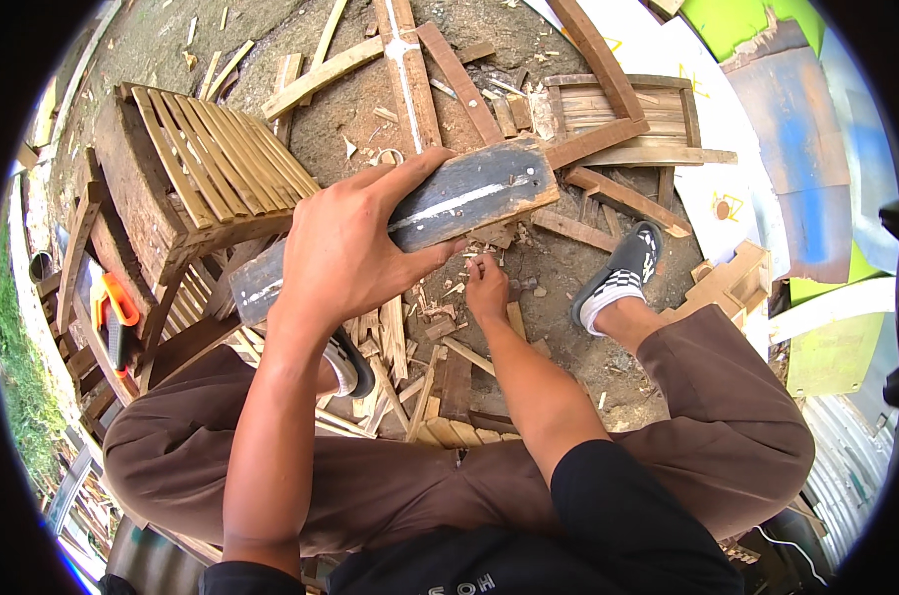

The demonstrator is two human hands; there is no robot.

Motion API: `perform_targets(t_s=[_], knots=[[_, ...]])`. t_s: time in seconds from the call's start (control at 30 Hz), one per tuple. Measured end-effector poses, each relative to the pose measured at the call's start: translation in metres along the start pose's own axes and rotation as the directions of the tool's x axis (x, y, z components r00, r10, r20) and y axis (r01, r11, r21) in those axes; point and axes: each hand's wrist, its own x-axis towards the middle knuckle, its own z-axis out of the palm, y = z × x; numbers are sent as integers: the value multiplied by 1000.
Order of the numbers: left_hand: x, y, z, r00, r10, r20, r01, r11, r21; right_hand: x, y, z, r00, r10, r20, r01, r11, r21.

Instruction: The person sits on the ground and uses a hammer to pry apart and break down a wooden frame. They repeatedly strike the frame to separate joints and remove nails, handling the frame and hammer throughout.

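Observation:
My left hand (345,243) is wrapped over a thick wooden board (474,193), painted dark grey with a white stripe along its face. The board is held up in front of me, tilted so its right end sits higher. Small holes show near that right end. Below the board, my right hand (486,290) is low over the wood scraps, its fingers curled together. Whatever they hold, if anything, is too small to make out. Split wood strips (395,332) and chips lie on the ground under both hands.
A slatted wooden crate (187,213) stands at the left, with an orange-handled saw (117,317) beside it. Long wooden beams (410,74) and a framed wooden piece (623,114) lie ahead. At the right are white sheeting (717,178) and a small wooden box (737,283).

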Motion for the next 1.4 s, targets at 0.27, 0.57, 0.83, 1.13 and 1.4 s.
perform_targets(t_s=[0.27, 0.57, 0.83, 1.13, 1.4], knots=[[-2, 3, -4, 1000, -15, 23, 14, 999, 33, 6, 23, 28, 978, 72, 195, -111, 974, 198], [-3, -2, 1, 998, 49, -47, -48, 998, 30, 19, 17, 4, 974, 171, 147, -198, 960, 200], [-5, 2, 1, 999, 36, -28, -34, 998, 46, 13, 2, -24, 916, 240, 322, -376, 797, 473], [-14, 5, 5, 999, 42, -10, -42, 998, 55, 4, -19, -128, 964, 219, 151, -261, 886, 384], [-40, 11, 10, 984, 171, 54, -174, 983, 52, -29, -117, -320, 945, -302, -122, 326, 859, 395]])
